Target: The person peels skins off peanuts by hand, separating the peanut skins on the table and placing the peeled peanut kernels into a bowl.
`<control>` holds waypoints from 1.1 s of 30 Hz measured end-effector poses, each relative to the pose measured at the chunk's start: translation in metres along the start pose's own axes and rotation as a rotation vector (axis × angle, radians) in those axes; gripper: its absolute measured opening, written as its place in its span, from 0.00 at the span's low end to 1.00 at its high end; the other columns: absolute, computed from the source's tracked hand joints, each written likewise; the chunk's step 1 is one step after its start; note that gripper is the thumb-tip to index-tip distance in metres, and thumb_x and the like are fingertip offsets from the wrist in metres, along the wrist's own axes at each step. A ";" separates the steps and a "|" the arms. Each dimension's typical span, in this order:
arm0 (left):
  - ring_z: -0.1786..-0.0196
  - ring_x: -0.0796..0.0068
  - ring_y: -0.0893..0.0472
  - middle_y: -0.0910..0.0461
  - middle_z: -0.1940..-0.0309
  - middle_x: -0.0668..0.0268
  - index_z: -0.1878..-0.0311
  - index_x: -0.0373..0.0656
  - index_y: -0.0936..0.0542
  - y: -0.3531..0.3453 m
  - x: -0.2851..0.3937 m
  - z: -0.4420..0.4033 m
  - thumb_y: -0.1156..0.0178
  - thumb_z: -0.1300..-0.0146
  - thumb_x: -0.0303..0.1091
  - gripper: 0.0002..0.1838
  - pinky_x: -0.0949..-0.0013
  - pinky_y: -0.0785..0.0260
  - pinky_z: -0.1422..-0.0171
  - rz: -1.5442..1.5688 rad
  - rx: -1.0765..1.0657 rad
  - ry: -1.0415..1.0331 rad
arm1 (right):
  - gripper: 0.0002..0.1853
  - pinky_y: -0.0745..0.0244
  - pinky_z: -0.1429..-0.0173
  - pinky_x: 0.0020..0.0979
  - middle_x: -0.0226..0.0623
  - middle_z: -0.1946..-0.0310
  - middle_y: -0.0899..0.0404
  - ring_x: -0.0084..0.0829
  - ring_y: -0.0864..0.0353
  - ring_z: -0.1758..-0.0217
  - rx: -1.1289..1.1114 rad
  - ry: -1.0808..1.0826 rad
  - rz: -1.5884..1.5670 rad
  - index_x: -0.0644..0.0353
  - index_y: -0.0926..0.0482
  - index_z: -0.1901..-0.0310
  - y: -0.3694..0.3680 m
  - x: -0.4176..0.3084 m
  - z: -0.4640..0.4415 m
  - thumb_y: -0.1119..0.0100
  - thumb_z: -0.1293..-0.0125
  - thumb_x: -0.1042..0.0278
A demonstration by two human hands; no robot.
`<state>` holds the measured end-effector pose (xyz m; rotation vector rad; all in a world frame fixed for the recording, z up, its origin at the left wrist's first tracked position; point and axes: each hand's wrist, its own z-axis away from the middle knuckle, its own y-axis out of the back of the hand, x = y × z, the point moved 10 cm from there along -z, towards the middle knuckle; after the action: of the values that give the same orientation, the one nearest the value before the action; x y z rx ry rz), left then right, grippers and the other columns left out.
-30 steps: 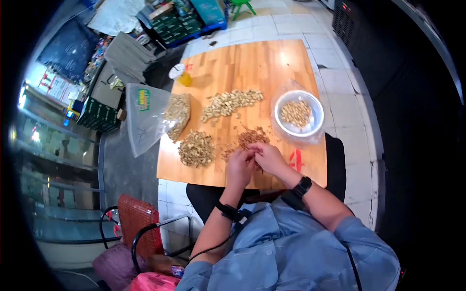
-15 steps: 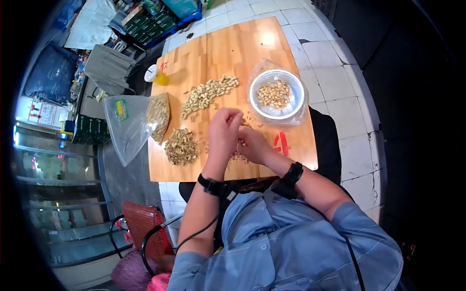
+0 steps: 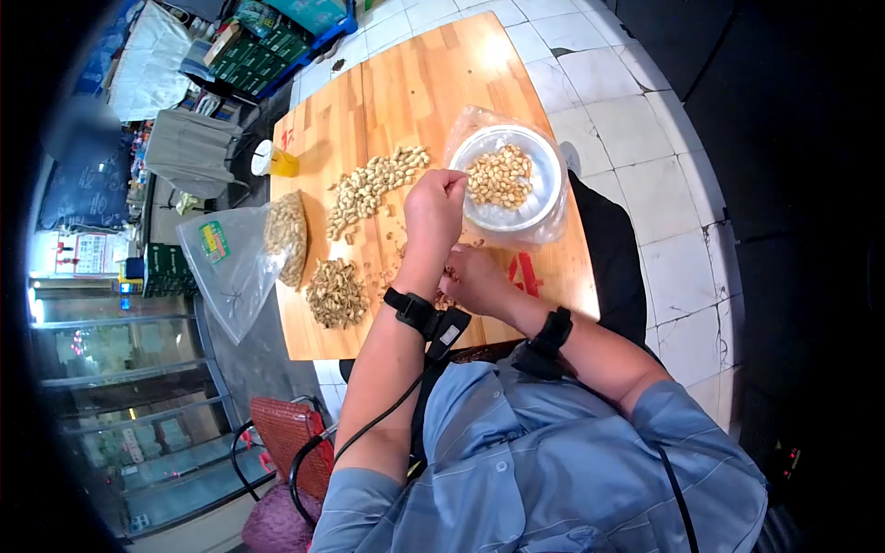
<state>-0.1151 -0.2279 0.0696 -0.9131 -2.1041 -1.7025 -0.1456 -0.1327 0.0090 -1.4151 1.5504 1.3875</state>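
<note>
The left hand is curled, its thumb and fingertips pressed together just by the left side of the rim of the bowl; whether a nut sits between them cannot be told. The right hand is half curled, low over the table near its near edge, with reddish bits at its fingertips; its grip is partly hidden. Pale kernels lie in the bowl, which stands near the table's right edge in a clear wrap. Skins lie under and beside the right hand, and the left wrist and forearm cover part of that patch. Shells are heaped by the near left corner, and above them a bag of nuts hangs over the left edge. A cup stands by the far left corner. The unshelled peanuts lie left of the bowl in a long band, its axis slanting from the left edge towards the far right corner; the bowl is round and points no way
</note>
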 end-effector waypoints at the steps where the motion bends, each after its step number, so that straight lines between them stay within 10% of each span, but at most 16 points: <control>1: 0.68 0.66 0.17 0.16 0.70 0.57 0.61 0.37 0.14 -0.001 0.000 0.000 0.34 0.38 0.33 0.09 0.66 0.25 0.61 -0.009 0.002 -0.010 | 0.07 0.25 0.49 0.45 0.48 0.63 0.21 0.51 0.21 0.56 -0.005 0.002 0.006 0.65 0.22 0.64 0.001 -0.002 0.000 0.39 0.43 0.72; 13: 0.67 0.57 0.18 0.19 0.71 0.58 0.60 0.40 0.17 0.080 -0.144 0.039 0.37 0.36 0.34 0.07 0.62 0.26 0.60 -0.042 0.206 0.248 | 0.13 0.25 0.47 0.43 0.49 0.61 0.18 0.46 0.19 0.53 -0.060 -0.230 -0.204 0.63 0.23 0.48 -0.021 0.019 -0.004 0.49 0.34 0.74; 18: 0.55 0.59 0.19 0.20 0.53 0.59 0.57 0.41 0.17 0.094 -0.184 0.047 0.35 0.39 0.37 0.11 0.59 0.25 0.53 -0.274 0.187 0.234 | 0.13 0.25 0.45 0.40 0.45 0.57 0.18 0.43 0.20 0.50 -0.088 -0.145 -0.090 0.63 0.21 0.51 -0.017 -0.001 -0.012 0.46 0.36 0.73; 33: 0.69 0.66 0.20 0.19 0.72 0.61 0.63 0.38 0.18 0.051 -0.190 0.015 0.29 0.43 0.34 0.11 0.65 0.27 0.63 -0.130 0.190 0.236 | 0.14 0.21 0.55 0.31 0.42 0.61 0.16 0.31 0.16 0.62 -0.110 -0.380 -0.250 0.63 0.20 0.48 -0.027 0.034 -0.022 0.42 0.31 0.65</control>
<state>0.0642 -0.2642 -0.0056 -0.5045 -2.1573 -1.5492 -0.1234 -0.1608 -0.0241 -1.2663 1.0342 1.4990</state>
